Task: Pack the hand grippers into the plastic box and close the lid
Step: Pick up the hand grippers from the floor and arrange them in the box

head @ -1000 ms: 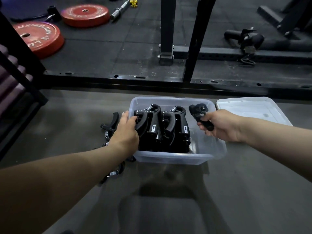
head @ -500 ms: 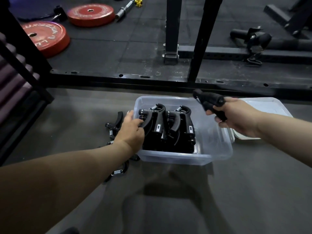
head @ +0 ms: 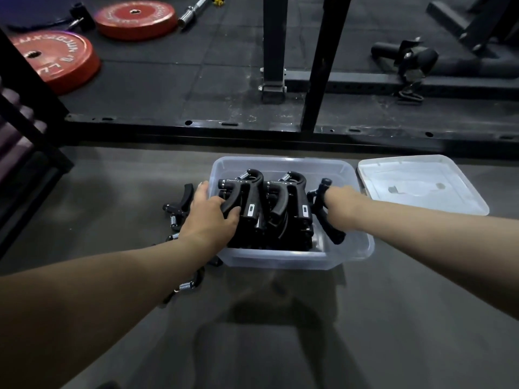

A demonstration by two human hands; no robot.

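A clear plastic box (head: 354,249) stands on the grey floor with several black hand grippers (head: 283,209) packed upright inside. My left hand (head: 209,221) presses against the leftmost packed gripper (head: 241,200), fingers curled on its handle. My right hand (head: 341,204) is shut on another black hand gripper (head: 323,209) and holds it inside the box, in the free space on the right. Its lid (head: 421,185) lies flat on the floor just right of the box. Loose grippers (head: 179,207) lie on the floor left of the box, partly hidden by my left arm.
A black rack frame (head: 320,66) with a low steel rail (head: 252,130) runs behind the box. Two red weight plates (head: 56,60) and a barbell end (head: 193,11) lie on the far rubber mat. A dark rack (head: 25,113) stands at the left.
My right hand lifted the gripper above the box's far right corner, then brought it down into the box beside the packed row. My left hand stayed on the left grippers.
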